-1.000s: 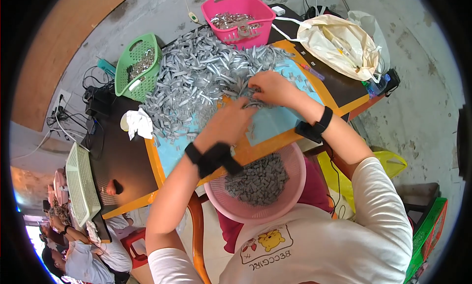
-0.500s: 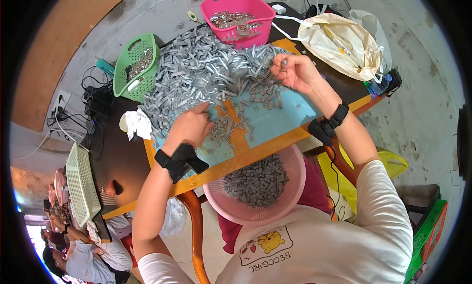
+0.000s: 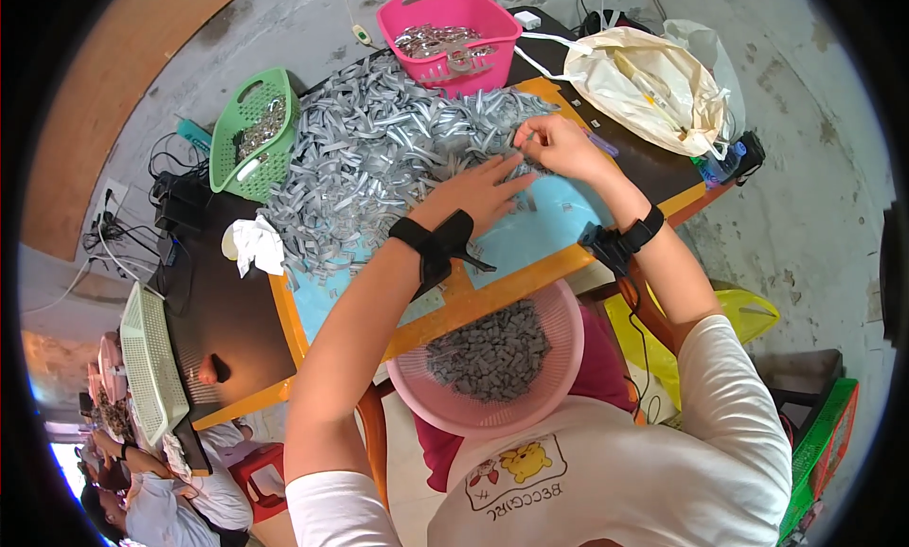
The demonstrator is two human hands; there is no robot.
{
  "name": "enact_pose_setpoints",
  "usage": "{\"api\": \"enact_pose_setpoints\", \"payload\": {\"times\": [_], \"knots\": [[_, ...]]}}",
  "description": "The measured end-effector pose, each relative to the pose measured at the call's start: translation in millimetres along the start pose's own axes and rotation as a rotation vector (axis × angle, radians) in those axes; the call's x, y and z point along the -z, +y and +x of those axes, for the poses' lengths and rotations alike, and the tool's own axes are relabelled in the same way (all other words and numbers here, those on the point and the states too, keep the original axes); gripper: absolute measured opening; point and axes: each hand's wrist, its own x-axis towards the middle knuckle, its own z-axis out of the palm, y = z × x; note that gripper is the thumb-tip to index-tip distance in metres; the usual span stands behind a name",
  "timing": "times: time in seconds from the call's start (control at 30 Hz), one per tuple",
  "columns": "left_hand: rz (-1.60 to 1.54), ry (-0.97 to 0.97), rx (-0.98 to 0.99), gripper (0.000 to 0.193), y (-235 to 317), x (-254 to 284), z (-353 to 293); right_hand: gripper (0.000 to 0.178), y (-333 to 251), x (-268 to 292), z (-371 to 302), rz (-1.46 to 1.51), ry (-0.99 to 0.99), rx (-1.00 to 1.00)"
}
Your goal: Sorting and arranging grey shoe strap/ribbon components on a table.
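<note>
My left hand [image 3: 475, 195] reaches across the front of a large heap of grey strips [image 3: 369, 140], palm down with fingers stretched out and apart. Its fingertips come close to my right hand [image 3: 559, 149], whose thumb and fingers are pinched together at the heap's right edge. What the pinch holds, if anything, is too small to make out. The heap rests on a light blue sheet [image 3: 544, 227] over the table. Below the table edge, a pink basin [image 3: 568, 362] on my lap holds many small grey pieces [image 3: 488, 353].
Behind the heap stands a pink basket [image 3: 483, 74] of shiny metal parts; a green basket [image 3: 227, 159] with similar parts is at left. A cream cloth bag [image 3: 582, 64] lies at the back right, crumpled tissue [image 3: 260, 247] at left. Another person [image 3: 170, 514] sits at far left.
My left hand has moved right and farther in, from the small loose pieces to beside my right hand, and its fingers have spread. My right hand has lowered slightly and turned inward.
</note>
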Motion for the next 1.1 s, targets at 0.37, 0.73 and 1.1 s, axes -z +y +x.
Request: {"api": "enact_pose_setpoints", "payload": {"times": [0.37, 0.73, 1.1], "knots": [[0.161, -0.209, 0.141, 0.041, 4.6, 37.8, -79.7, 0.014, -25.5, -7.5, -17.8, -0.054, -0.096, 0.209], [0.112, -0.078, 0.300, 0.027, 7.2, 77.1, -141.0, 0.011, -27.2, -5.0, -21.7, -0.648, -0.073, 0.262], [-0.097, -0.035, 0.261, 0.023, -0.9, 36.1, -48.1, 0.012, -37.7, -50.7, -9.4, -0.454, -0.219, 0.388]]}}
